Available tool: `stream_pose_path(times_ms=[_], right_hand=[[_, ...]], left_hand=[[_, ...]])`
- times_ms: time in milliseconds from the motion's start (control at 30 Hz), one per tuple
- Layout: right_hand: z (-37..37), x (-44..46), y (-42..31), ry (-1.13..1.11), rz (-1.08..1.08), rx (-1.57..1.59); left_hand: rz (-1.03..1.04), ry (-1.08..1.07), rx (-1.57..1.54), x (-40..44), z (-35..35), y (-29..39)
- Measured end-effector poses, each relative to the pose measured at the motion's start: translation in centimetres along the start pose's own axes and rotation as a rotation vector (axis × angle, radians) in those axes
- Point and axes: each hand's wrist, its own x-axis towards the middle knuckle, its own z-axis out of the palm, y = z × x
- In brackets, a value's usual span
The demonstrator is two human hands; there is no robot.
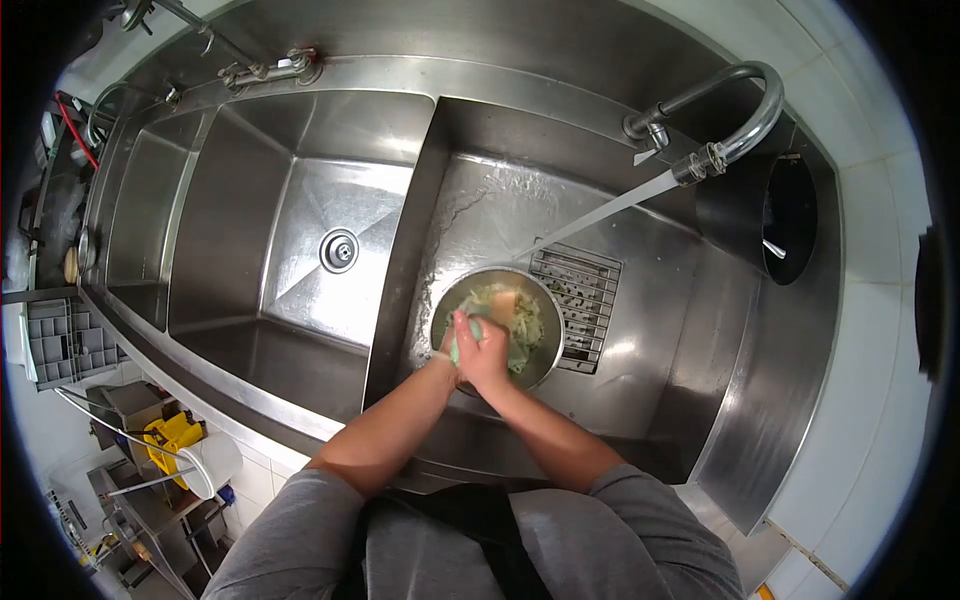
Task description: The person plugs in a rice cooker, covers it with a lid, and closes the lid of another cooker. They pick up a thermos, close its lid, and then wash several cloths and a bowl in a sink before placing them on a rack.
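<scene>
Both of my hands are pressed together over a round metal pot (549,364) in the right-hand sink basin. My right hand (486,352) is closed, with bits of a soft green cloth-like thing (477,328) poking out between the fingers. Mostly hidden behind it, my left hand (453,345) is closed against the same green thing. Inside the pot lie pale green shreds (528,322) in cloudy liquid, along with a peach-coloured block (503,305).
Water streams from a curved tap (745,130) toward the basin floor just behind the pot. A slotted drain grate (585,300) with green scraps lies to the pot's right. A dark cylindrical container (735,215) rests on its side at right. Another basin with a drain (339,250) is at left.
</scene>
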Motion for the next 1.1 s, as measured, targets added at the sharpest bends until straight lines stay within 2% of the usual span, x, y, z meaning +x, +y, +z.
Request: stream_pose_path(times_ms=[67, 100, 167, 233, 267, 300, 333, 367, 400, 467, 500, 533, 600, 633, 700, 767, 800, 833, 867, 900, 933, 967, 1000, 1067, 1100], right_hand=[[0.1, 0.5, 3.5, 0.014, 0.23, -0.028], [-0.5, 1.4, 5.4, 0.019, 0.227, -0.024], [-2.3, 2.8, 8.9, -0.057, -0.215, -0.425], [-2.8, 1.9, 10.8, -0.089, -0.18, -0.51], [-2.9, 1.7, 11.3, -0.122, -0.151, -0.595], [-1.9, 1.6, 10.2, 0.026, -0.091, -0.427], [-1.3, 1.1, 7.8, 0.008, -0.037, -0.245], [-0.8, 0.2, 4.6, -0.011, 0.019, -0.062], [-0.2, -0.9, 1.6, -0.059, -0.077, 0.046], [-1.3, -2.6, -3.4, -0.262, -0.181, 0.049], [-1.4, -2.1, -3.1, -0.206, -0.199, 0.019], [-1.5, -1.0, -2.2, -0.149, -0.22, -0.011], [-1.2, 2.0, 3.7, 0.024, 0.036, -0.059], [-1.3, 2.0, 4.6, 0.026, 0.034, -0.058], [-1.1, 2.7, 5.7, 0.004, 0.143, -0.17], [-0.8, 2.9, 8.3, 0.003, 0.138, -0.277], [-0.9, 3.4, 8.9, 0.002, 0.135, -0.381], [-1.9, 4.7, 9.8, -0.051, 0.138, -0.59], [-2.7, 5.6, 10.6, -0.051, 0.138, -0.588], [-3.3, 6.2, 11.5, -0.154, 0.013, -0.632], [-3.8, 6.8, 12.5, -0.257, -0.115, -0.676], [-4.1, 7.5, 13.7, -0.3, -0.065, -0.683], [-3.8, 8.1, 14.2, -0.299, -0.073, -0.687], [-2.9, 8.9, 14.8, -0.087, -0.017, -0.404], [-2.6, 9.4, 13.2, 0.001, -0.036, -0.419]], left_hand=[[0.072, 0.544, 0.278, 0.1, 4.1, -0.2], [-0.014, 0.789, 0.492, 0.0, 8.8, -0.1], [-0.022, 0.748, 0.545, 0.9, 3.3, 1.2], [0.007, 0.679, 0.678, 0.4, -0.7, 1.8], [0.008, 0.682, 0.677, 0.0, 1.9, 1.8], [-0.031, 0.725, 0.622, -0.7, 7.2, 1.8], [-0.07, 0.767, 0.569, -1.1, 10.3, 1.8], [-0.007, 0.648, 0.462, -0.5, 8.7, 2.1], [-0.038, 0.513, 0.38, -0.2, 6.2, 2.8], [-0.298, 0.683, 0.639, 0.0, 9.4, 3.3], [-0.073, 0.32, 0.998, 2.3, -1.1, 3.5], [-0.076, 0.314, 1.001, 1.8, 1.5, 2.6], [0.037, 0.778, 0.527, 0.4, 9.8, 0.3], [-0.06, 0.822, 0.561, 0.9, 9.3, 0.4], [-0.059, 0.822, 0.598, 1.5, 6.1, 1.0], [-0.121, 0.824, 0.627, 3.5, 0.6, 2.6], [-0.118, 0.819, 0.63, 3.7, 2.8, 2.8], [-0.038, 0.698, 0.594, 3.9, 5.2, 3.1], [0.038, 0.582, 0.553, 4.1, 7.0, 3.4], [-0.01, 0.513, 0.583, 4.6, 6.6, 4.0], [-0.01, 0.513, 0.58, 5.0, 6.2, 3.9], [0.069, 0.565, 0.729, 5.1, 8.3, 3.4], [0.153, 0.612, 0.878, 5.3, 9.5, 3.2], [0.178, 0.599, 0.885, 6.3, 7.5, 3.7], [0.185, 0.653, 0.827, 6.7, 7.1, 3.9]])
